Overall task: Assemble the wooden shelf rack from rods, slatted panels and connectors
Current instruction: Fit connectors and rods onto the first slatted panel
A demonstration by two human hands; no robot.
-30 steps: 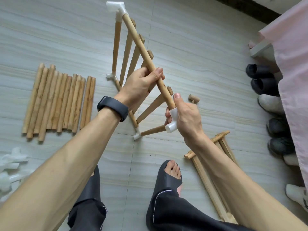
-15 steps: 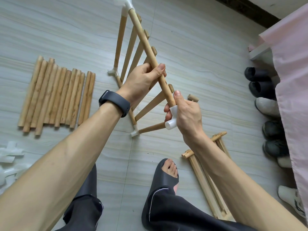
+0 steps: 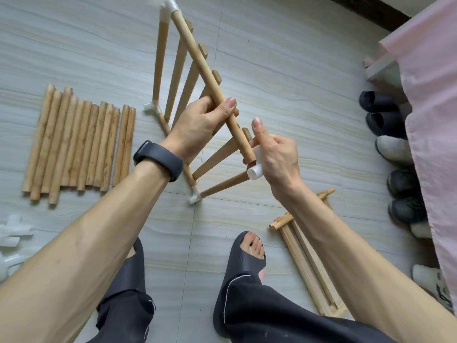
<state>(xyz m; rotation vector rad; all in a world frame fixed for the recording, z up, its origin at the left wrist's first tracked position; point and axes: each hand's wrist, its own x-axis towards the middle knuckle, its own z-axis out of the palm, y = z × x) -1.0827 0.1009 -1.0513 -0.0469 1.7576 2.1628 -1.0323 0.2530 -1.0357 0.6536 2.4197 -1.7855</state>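
Rack frame (image 3: pixel 177 70) stands tilted on the tiled floor (image 3: pixel 284 70), its upper rod (image 3: pixel 199 58) gripped in the left hand (image 3: pixel 200 125). The right hand (image 3: pixel 277 159) clasps the white connector (image 3: pixel 256 170) at that rod's near end, thumb raised. Loose rods (image 3: pixel 79 142) lie to the left, and a slatted panel (image 3: pixel 309 263) lies to the right.

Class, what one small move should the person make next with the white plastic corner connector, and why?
Probably push the white plastic corner connector onto the near end of the long round wooden rod. The right hand grips the connector at the rod's tip, the left hand grips the rod mid-length to brace it, and the tip's depth in the socket is hidden.
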